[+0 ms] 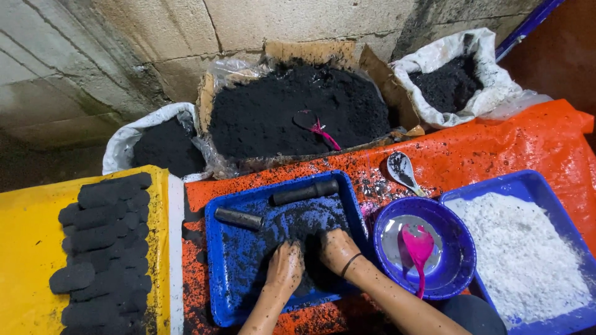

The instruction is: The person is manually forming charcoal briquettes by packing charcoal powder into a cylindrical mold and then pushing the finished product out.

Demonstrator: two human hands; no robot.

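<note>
Kneading is under way: black powder [310, 226] in the blue tray [223, 248] is pressed by the left hand [284, 268] and right hand [338, 249], each grip loosely curled and grasping no tool; next, gathering it into a compact lump seems called for.

Left hand [284, 268]: I see its fingers sunk in the black powder [304, 226], tips hidden.
Right hand [338, 248]: I cannot tell whether it clutches anything; the palm faces down.
White-filled tray [559, 326]: cut off by the right and bottom edges.
Black briquettes [102, 248]: lowest rows run off the frame.
Yellow surface [25, 260]: cropped at left.
</note>
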